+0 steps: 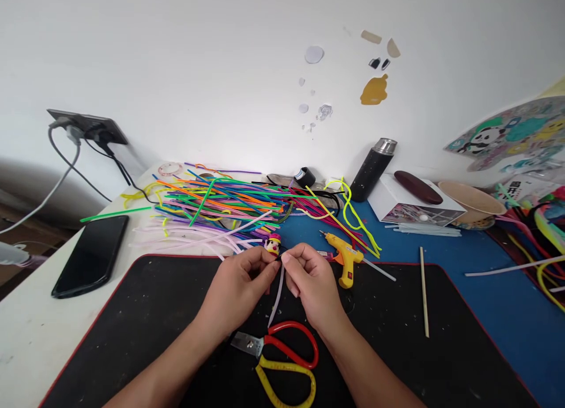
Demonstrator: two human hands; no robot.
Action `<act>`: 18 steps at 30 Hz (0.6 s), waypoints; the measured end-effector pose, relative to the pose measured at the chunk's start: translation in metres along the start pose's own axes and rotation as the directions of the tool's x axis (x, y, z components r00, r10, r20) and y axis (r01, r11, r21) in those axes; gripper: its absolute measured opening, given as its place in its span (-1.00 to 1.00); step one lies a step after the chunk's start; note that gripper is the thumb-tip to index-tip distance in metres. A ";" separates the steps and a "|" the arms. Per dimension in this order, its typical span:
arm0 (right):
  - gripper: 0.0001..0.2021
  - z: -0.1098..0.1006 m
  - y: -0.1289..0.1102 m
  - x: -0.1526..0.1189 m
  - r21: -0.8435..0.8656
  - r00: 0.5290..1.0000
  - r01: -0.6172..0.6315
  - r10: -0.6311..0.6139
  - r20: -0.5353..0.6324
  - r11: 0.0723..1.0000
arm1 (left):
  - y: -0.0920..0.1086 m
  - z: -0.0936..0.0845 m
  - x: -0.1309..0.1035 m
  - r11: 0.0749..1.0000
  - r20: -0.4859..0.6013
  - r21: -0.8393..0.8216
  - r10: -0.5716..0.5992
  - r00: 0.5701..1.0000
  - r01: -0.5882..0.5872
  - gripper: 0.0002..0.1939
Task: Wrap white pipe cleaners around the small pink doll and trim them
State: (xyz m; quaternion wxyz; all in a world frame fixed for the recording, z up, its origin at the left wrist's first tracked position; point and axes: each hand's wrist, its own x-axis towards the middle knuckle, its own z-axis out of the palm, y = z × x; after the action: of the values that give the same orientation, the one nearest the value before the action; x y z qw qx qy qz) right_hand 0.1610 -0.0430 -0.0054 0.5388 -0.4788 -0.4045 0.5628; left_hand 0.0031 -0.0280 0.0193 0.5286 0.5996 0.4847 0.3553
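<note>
My left hand (241, 284) and my right hand (311, 278) meet over the black mat, thumbs and forefingers pinched together. A small black piece (278, 257) shows between the fingertips, too small to name for certain. Below them hangs a pale lilac pipe cleaner (278, 299); its upper end is hidden at the fingers. Just behind my left fingertips stands a small doll figure (273, 245) with a yellow and pink hat. Scissors (265, 344) with one red and one yellow handle lie under my hands, blades pointing left.
Many coloured pipe cleaners (220, 199) are heaped behind the mat (168, 290). A yellow glue gun (346, 259) lies right of my hands, near a thin wooden stick (424, 293). A phone (92, 255) is at left; a black flask (373, 171) leans against the wall beside a white box (388, 202).
</note>
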 end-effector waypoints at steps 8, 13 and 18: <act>-0.66 0.001 0.000 0.001 0.071 1.000 0.003 -0.003 -0.006 0.997 | 0.001 -0.004 0.003 0.993 0.137 -0.109 -0.026 0.990 0.041 -0.64; -0.67 0.000 0.003 0.002 0.091 1.000 0.009 -0.009 -0.002 0.996 | -0.001 -0.009 0.006 0.990 0.145 -0.124 -0.042 0.989 0.061 -0.65; -0.63 0.002 0.000 0.001 0.048 1.000 -0.001 0.001 -0.004 0.999 | -0.004 -0.004 0.002 0.999 0.010 0.012 0.035 0.999 -0.035 -0.73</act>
State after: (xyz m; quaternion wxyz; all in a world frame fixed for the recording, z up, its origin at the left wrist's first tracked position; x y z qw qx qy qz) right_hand 0.1595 -0.0417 -0.0056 0.5509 -0.4670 -0.3895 0.5717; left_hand -0.0012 -0.0249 0.0159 0.5209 0.6128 0.4736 0.3590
